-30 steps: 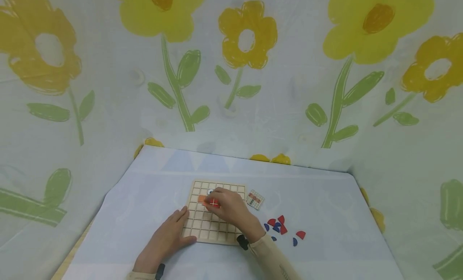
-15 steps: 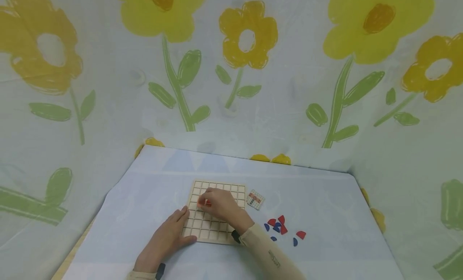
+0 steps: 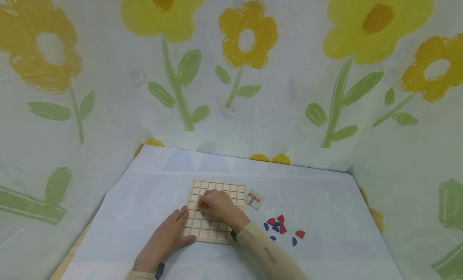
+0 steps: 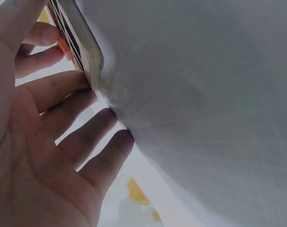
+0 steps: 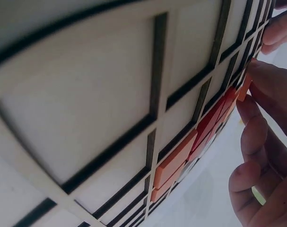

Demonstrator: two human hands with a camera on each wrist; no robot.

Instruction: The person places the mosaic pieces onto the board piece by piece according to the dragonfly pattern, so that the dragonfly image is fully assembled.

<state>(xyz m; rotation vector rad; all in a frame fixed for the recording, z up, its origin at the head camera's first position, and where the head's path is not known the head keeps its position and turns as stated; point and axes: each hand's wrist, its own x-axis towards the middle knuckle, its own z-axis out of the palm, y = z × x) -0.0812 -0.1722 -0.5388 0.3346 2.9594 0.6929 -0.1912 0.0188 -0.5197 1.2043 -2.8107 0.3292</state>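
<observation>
A pale wooden grid board (image 3: 204,233) lies on the table. My left hand (image 3: 164,237) rests at its left side, fingers extended, fingertips and thumb against the edge; the left wrist view shows these fingers straight beside the board's rim (image 4: 93,61). Over the board's upper left part is my right hand (image 3: 220,205). Its thumb and finger pinch a small orange tile (image 5: 245,87) at the grid, plain in the right wrist view. Red tiles (image 5: 210,124) and other orange tiles (image 5: 175,160) sit in neighbouring cells. In the head view my right hand hides most of them.
Right of the board lies a small pattern card (image 3: 255,199). Farther right are several loose pieces, red quarter-rounds (image 3: 300,234) and blue half-rounds (image 3: 294,241). A flowered cloth (image 3: 282,111) hangs behind the table.
My right hand has moved left across the board with the orange tile and now covers the red tiles. The left hand has stayed at the board's edge.
</observation>
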